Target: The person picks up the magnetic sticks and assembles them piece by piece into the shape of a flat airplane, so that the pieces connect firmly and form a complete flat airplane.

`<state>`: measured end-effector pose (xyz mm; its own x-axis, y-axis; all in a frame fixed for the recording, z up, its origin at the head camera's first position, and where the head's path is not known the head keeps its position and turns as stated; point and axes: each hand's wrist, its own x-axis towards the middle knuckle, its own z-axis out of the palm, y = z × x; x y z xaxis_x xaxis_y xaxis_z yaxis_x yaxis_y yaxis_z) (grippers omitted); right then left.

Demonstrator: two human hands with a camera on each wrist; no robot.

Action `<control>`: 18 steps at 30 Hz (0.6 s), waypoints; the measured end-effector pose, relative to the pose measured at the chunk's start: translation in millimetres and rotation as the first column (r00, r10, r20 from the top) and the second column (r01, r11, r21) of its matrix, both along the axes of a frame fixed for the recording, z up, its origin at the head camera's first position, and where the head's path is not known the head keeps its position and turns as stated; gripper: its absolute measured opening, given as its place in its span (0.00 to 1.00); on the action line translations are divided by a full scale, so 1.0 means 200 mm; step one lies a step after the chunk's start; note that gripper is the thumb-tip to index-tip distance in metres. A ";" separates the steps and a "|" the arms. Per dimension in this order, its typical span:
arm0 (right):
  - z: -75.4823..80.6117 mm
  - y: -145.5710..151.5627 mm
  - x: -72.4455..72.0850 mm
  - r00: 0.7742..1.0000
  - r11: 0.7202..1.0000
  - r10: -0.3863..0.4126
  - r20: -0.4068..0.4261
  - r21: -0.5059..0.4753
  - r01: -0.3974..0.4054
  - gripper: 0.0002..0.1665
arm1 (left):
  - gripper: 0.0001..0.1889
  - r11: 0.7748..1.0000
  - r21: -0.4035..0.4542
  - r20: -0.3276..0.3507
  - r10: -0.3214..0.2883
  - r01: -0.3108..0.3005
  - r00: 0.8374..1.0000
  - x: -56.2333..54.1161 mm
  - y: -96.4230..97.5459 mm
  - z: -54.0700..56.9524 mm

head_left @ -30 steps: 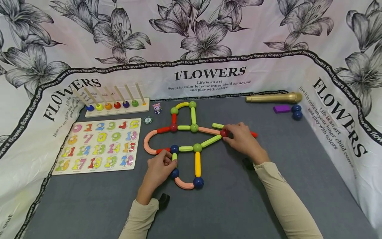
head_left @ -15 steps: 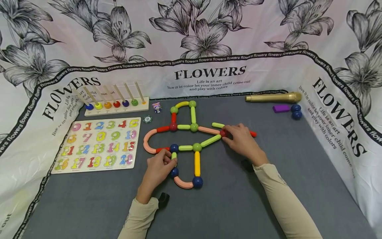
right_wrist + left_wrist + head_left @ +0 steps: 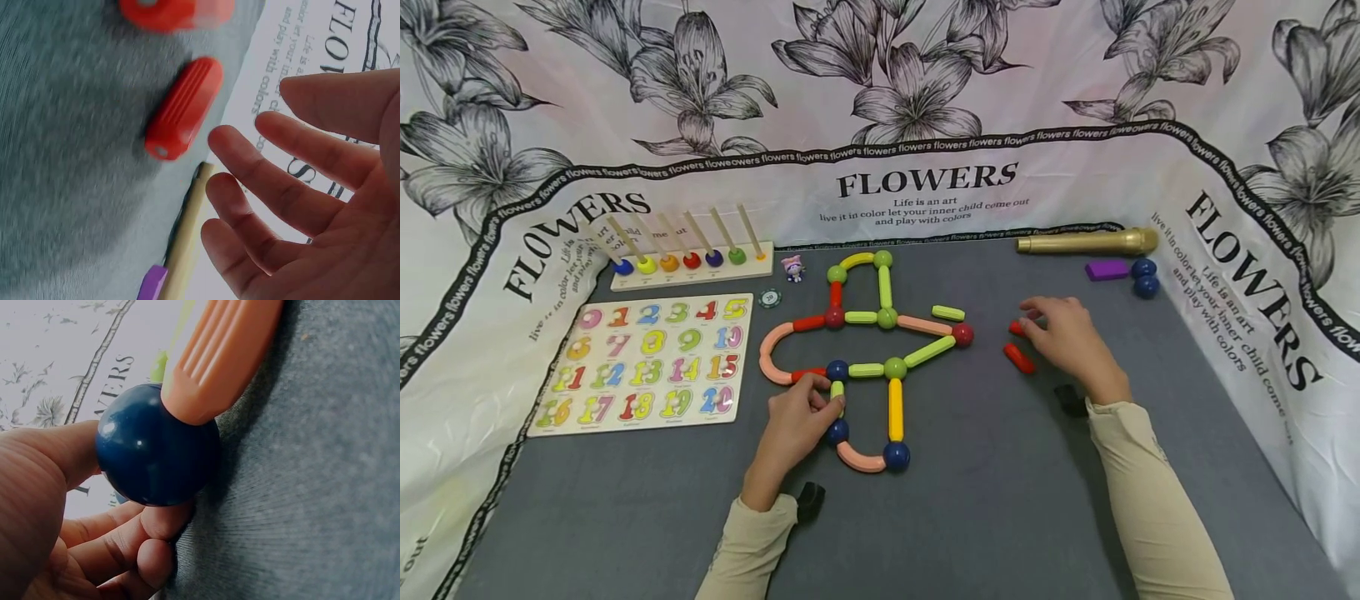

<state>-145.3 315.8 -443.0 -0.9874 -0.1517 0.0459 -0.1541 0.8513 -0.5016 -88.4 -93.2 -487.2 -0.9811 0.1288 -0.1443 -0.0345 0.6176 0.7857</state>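
A figure of coloured building rods and balls lies flat on the table. My left hand (image 3: 793,421) pinches a short green rod (image 3: 837,389) at its near left, between two blue balls. The lower blue ball (image 3: 150,450) sits by the thumb, joined to a curved salmon rod (image 3: 219,362). A red ball (image 3: 962,335) forms the figure's right tip. Right of it my right hand (image 3: 1071,342) hovers with fingers spread loosely, holding nothing. Below its fingers are two loose red rods, one nearer (image 3: 1019,359) and one partly covered by fingertips (image 3: 1017,328).
A loose green rod (image 3: 948,312) lies above the red ball. At the left are a number board (image 3: 640,367) and a peg stacker (image 3: 692,271), with a small figurine (image 3: 793,268) and a chip (image 3: 770,298) close by. Back right hold a gold microphone (image 3: 1086,242), purple block (image 3: 1107,270) and blue balls (image 3: 1145,277).
My right hand has left the red ball and moved right, over the red rods, which now show more. The left hand stays on the green rod.
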 end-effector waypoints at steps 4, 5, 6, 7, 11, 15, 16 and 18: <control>0.00 0.05 0.00 1.000 1.000 0.008 0.012 0.002 -0.008 0.19 | 0.17 1.000 0.000 -0.001 -0.002 0.002 1.000 0.00 0.00 0.00; 0.00 0.05 0.00 1.000 1.000 0.009 0.014 0.001 -0.009 0.19 | 0.17 1.000 0.000 -0.001 -0.001 0.001 1.000 0.00 0.00 0.00; 0.00 0.05 0.00 1.000 1.000 0.011 0.015 0.000 -0.011 0.19 | 0.17 1.000 0.001 -0.003 -0.001 0.001 1.000 0.00 0.00 0.00; 0.00 0.05 0.00 1.000 1.000 0.013 0.017 0.003 -0.013 0.19 | 0.17 1.000 0.001 -0.005 -0.001 0.001 1.000 0.00 -0.01 0.00; -0.01 0.05 -0.01 0.999 0.999 0.029 0.029 0.016 -0.030 0.19 | 0.16 1.000 -0.001 -0.012 -0.003 0.003 1.000 0.00 -0.01 0.00; -0.03 0.06 -0.02 0.998 0.998 0.052 0.038 0.035 -0.053 0.19 | 0.17 1.000 0.002 -0.018 -0.008 0.008 1.000 0.00 -0.01 -0.01; -0.03 0.06 -0.02 0.997 0.997 0.059 0.040 0.045 -0.060 0.19 | 0.17 1.000 0.004 -0.021 -0.010 0.010 1.000 0.00 -0.01 -0.01; -0.04 0.06 -0.03 0.996 0.995 0.072 0.047 0.066 -0.075 0.19 | 0.17 1.000 0.005 -0.022 -0.010 0.010 1.000 -0.01 0.00 -0.01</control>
<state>-152.2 327.1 -450.3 -0.9742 -0.2254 -0.0109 -0.1964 0.8706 -0.4511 -89.7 -94.1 -488.5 -0.9828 0.1391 -0.1216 -0.0108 0.6138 0.7894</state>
